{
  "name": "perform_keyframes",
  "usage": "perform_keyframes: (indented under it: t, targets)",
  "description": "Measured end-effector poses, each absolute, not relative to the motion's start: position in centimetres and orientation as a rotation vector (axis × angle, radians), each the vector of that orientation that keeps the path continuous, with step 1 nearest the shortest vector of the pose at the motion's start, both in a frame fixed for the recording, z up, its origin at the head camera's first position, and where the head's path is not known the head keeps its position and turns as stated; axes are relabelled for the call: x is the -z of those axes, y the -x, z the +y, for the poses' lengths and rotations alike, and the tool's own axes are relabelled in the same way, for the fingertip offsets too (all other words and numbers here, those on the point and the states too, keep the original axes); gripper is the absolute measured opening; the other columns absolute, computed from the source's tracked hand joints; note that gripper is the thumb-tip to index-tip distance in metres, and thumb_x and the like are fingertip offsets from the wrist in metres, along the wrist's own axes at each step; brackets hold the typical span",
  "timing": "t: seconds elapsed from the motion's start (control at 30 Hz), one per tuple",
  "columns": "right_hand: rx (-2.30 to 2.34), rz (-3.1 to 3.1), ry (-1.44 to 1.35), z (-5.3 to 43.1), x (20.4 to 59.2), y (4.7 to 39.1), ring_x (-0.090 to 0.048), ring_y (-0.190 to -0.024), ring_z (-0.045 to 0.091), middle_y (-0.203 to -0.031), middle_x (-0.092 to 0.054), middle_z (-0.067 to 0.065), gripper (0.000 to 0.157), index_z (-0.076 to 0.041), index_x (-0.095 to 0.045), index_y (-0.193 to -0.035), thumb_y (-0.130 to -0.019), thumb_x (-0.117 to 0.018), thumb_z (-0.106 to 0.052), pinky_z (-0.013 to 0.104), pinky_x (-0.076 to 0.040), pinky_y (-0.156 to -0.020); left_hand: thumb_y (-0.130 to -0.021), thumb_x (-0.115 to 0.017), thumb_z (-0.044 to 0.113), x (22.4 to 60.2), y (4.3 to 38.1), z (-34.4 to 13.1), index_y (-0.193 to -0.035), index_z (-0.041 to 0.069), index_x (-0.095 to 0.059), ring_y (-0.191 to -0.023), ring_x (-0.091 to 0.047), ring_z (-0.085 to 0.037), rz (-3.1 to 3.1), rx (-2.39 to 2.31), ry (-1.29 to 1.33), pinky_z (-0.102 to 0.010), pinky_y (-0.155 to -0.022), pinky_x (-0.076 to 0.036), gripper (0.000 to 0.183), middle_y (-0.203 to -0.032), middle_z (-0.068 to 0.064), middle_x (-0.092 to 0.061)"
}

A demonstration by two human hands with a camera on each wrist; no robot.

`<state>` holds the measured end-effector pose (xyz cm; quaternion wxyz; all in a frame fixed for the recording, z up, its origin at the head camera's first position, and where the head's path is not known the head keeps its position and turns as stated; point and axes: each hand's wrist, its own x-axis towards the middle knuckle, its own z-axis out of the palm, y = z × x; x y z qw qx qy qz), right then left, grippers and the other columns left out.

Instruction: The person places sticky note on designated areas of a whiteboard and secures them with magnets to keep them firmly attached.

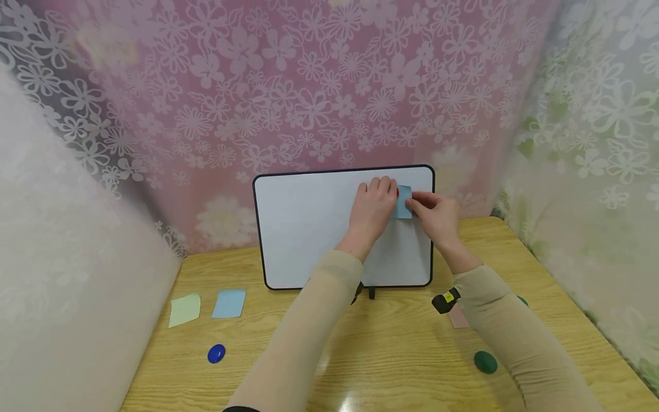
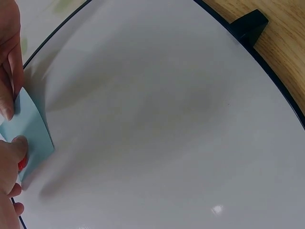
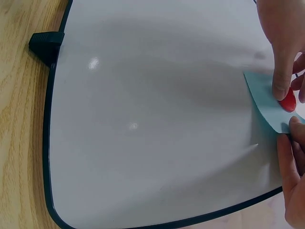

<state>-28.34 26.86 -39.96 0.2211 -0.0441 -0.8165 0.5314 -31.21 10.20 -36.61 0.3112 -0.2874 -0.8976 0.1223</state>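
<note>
A black-framed whiteboard [image 1: 309, 229] stands upright on the wooden table. Against its upper right part is a light blue sticky note [image 1: 404, 209]. My left hand [image 1: 374, 207] grips a round red magnet [image 3: 289, 101] over the note, the thumb lying on the paper beside it in the right wrist view. At the note's right edge, my right hand [image 1: 437, 218] pinches the paper between thumb and fingers. The note's free edge bends away from the board in both wrist views.
On the table's left lie a pale green sticky note [image 1: 185, 309], another blue sticky note [image 1: 229, 304] and a blue magnet [image 1: 216, 353]. At right are a green magnet [image 1: 485, 361] and a pink note [image 1: 457, 317], partly behind the right sleeve. Floral curtains [image 1: 309, 86] surround the table.
</note>
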Motion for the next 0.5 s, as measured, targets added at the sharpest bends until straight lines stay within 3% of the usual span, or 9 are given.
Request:
perform_keyframes:
  t: [0.5]
  targets:
    - [-1.577,-2.161,0.093,27.27,40.08,27.83,-0.069,-0.089,-0.001,-0.121,-0.074,0.025,0.035,0.004,-0.076,-0.126,-0.101,-0.079,-0.021,0.015,-0.057,-0.08,-0.11,-0.063,0.021,36.72,30.88,9.41,-0.148,0.014,-0.062,-0.117,-0.06,-0.018,-2.326,-0.304,0.79,-0.032,-0.088,-0.052,0.038,-0.134,0.0,-0.063]
